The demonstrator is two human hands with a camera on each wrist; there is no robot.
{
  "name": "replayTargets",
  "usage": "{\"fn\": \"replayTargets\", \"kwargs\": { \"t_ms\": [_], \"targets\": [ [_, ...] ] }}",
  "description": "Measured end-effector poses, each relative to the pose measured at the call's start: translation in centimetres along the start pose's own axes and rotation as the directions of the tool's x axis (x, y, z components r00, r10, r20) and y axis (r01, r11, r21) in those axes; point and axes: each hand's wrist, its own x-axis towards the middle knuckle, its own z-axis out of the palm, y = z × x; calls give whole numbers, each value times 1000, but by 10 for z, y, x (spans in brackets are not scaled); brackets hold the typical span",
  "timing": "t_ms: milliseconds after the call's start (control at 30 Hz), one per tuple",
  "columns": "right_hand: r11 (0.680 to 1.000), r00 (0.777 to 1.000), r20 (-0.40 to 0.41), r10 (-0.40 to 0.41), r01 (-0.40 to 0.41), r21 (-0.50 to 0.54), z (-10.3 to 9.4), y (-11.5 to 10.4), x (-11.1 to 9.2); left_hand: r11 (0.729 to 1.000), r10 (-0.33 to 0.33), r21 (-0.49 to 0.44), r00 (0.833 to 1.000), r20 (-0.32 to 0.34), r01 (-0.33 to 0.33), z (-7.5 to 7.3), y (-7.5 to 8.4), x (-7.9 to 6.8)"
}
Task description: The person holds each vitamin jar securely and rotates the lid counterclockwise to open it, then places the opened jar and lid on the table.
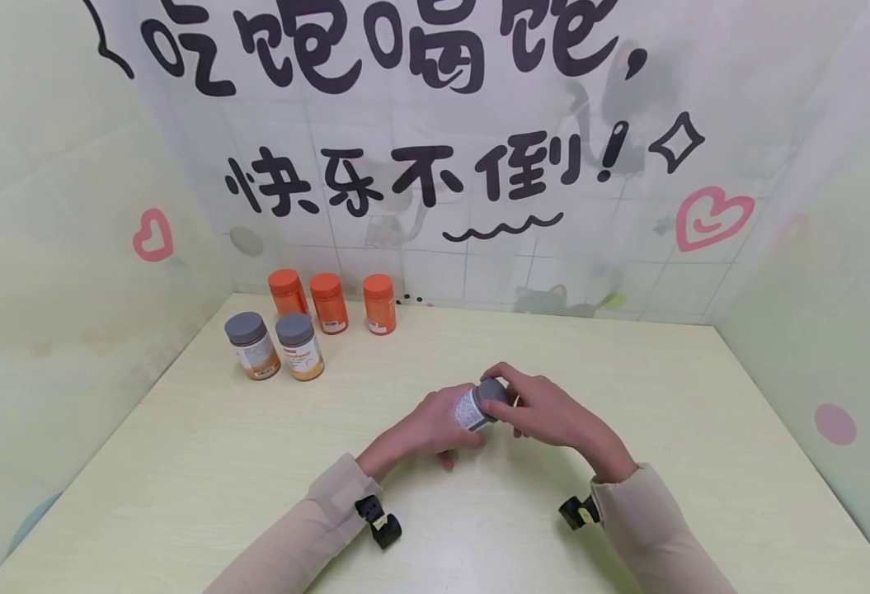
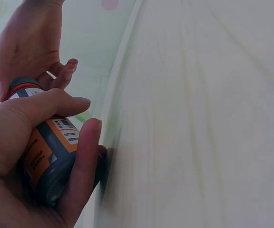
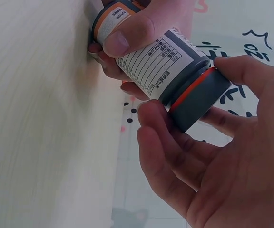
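Note:
A supplement bottle [image 1: 468, 411] with a grey lid [image 1: 493, 391] is held tilted above the front middle of the table. My left hand [image 1: 438, 421] grips its body; in the left wrist view the thumb and fingers wrap the orange, white and dark label [image 2: 39, 154]. From the other side, my right hand [image 1: 553, 412] holds the lid between thumb and fingers. The right wrist view shows a red-orange ring [image 3: 192, 87] under the lid's edge and a printed table on the white label [image 3: 151, 64]. Whether the lid is loose, I cannot tell.
At the back left of the pale table [image 1: 627, 363] stand two grey-lidded bottles [image 1: 256, 351], [image 1: 303, 355] before three orange bottles [image 1: 289, 293], [image 1: 330, 307], [image 1: 380, 307]. Printed sheets [image 1: 420, 272] with writing and hearts enclose the back and sides.

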Motion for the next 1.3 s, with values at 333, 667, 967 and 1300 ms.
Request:
{"fn": "replayTargets", "kwargs": {
  "t_ms": [333,667,967,1300],
  "targets": [
    [999,999,-9,-39,39,-15,0,-1,-1,1000,3,-11,1000,3,-3,0,0,0],
    [1000,1000,-23,-5,5,-7,1,0,0,1000,12,-18,1000,3,-12,0,-1,-1],
    [999,999,-15,-40,39,-8,0,-1,0,1000,10,-12,1000,1,-10,0,-1,1],
    [998,998,-68,-17,13,-61,0,-3,0,1000,12,-5,1000,5,-12,-1,-1,0]
  ]
}}
